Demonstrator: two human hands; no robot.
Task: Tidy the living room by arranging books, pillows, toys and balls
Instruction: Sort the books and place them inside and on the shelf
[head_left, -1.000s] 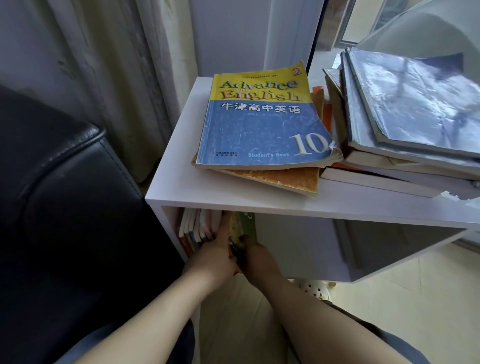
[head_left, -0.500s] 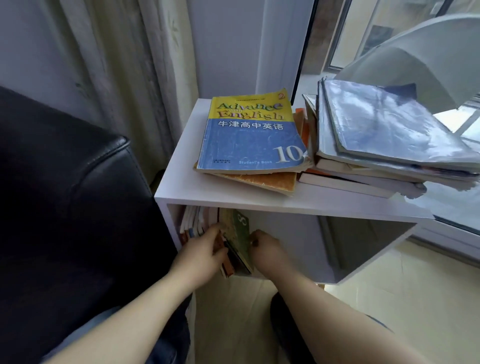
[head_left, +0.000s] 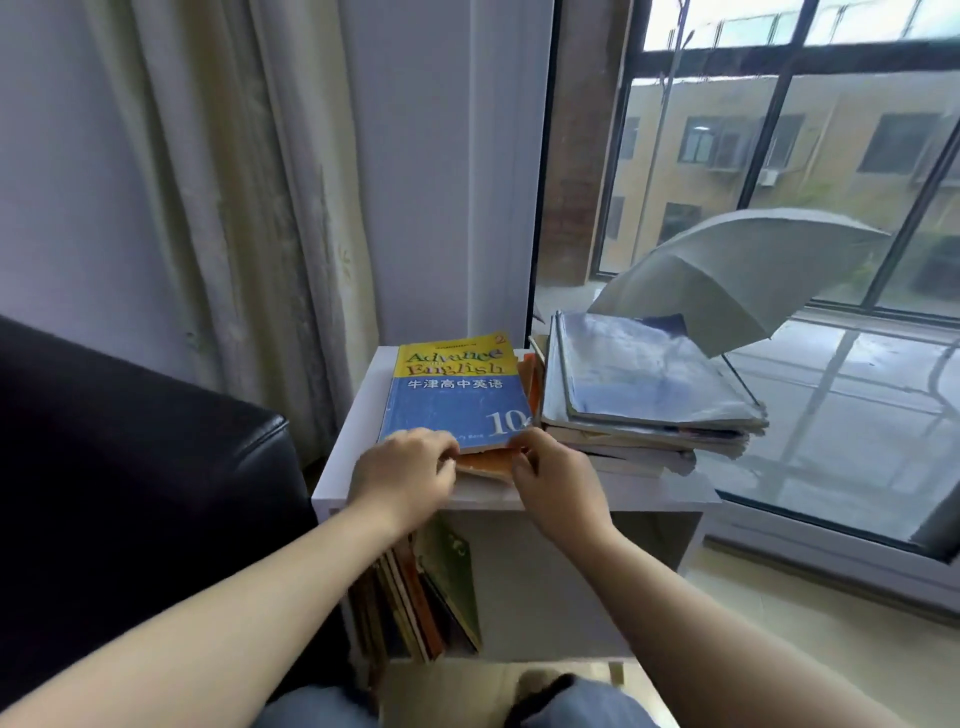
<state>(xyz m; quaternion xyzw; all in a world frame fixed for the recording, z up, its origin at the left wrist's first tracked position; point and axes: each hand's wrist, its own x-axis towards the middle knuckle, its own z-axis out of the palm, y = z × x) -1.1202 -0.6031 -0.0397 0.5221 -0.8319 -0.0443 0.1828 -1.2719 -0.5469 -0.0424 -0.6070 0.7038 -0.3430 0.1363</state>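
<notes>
A blue and yellow English textbook (head_left: 457, 395) lies on top of an orange book (head_left: 485, 462) on a white side table (head_left: 353, 415). My left hand (head_left: 402, 475) grips the near left edge of these two books, fingers curled at their edge. My right hand (head_left: 556, 480) pinches their near right corner. To the right on the same table top sits a taller stack of books (head_left: 644, 395) with a shiny grey cover uppermost. Inside the table's lower shelf several books (head_left: 431, 587) stand leaning against its left wall, a green one outermost.
A black leather sofa arm (head_left: 145, 467) stands close on the left of the table. Curtains (head_left: 234, 182) hang behind it. An open grey umbrella (head_left: 737, 265) rests by the window (head_left: 779, 156) at the right. My knees (head_left: 571, 701) are at the bottom edge.
Both hands left the books in the lower shelf and rose to the table top, where they now hold the near edge of the blue textbook and orange book. The camera tilted upward.
</notes>
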